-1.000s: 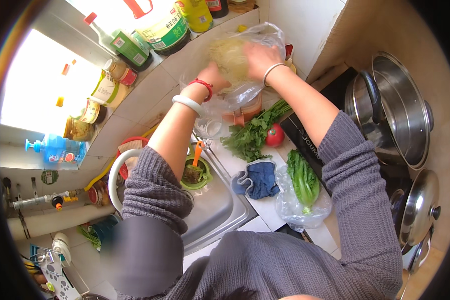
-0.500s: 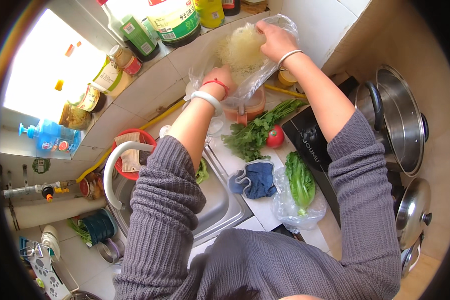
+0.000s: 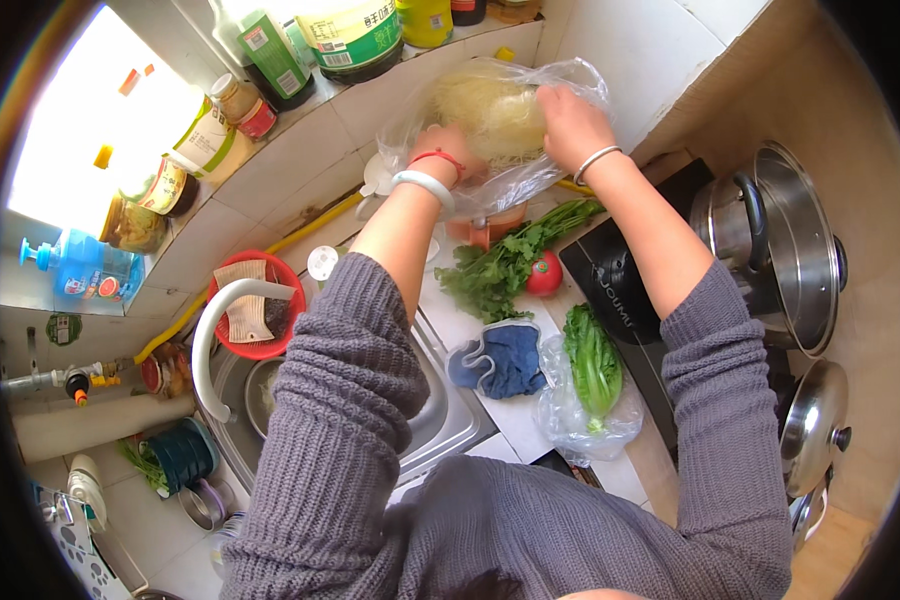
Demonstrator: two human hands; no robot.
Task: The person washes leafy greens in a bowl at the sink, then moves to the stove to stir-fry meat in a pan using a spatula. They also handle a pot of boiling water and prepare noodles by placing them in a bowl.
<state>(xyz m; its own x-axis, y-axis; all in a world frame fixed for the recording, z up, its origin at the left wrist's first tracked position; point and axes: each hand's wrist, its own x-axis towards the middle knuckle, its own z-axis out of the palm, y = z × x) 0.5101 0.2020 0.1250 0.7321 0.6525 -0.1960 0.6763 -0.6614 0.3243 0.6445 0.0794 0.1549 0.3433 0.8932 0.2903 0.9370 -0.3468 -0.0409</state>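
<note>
Head view: clear plastic bag [image 3: 525, 183] with pale noodles [image 3: 490, 105] at 12 o'clock in the field; right hand [image 3: 576, 128] grasping the bag at its 3 o'clock side, left hand [image 3: 455, 150] against it at 8 o'clock, fingers hidden, so cannot tell whether clenched or loose. Taken from the bag, leafy herbs [image 3: 500, 260] lie at 6 o'clock touching a tomato [image 3: 543, 273], lettuce [image 3: 592, 365] at 5, red basin [image 3: 297, 330] at 8.
</note>
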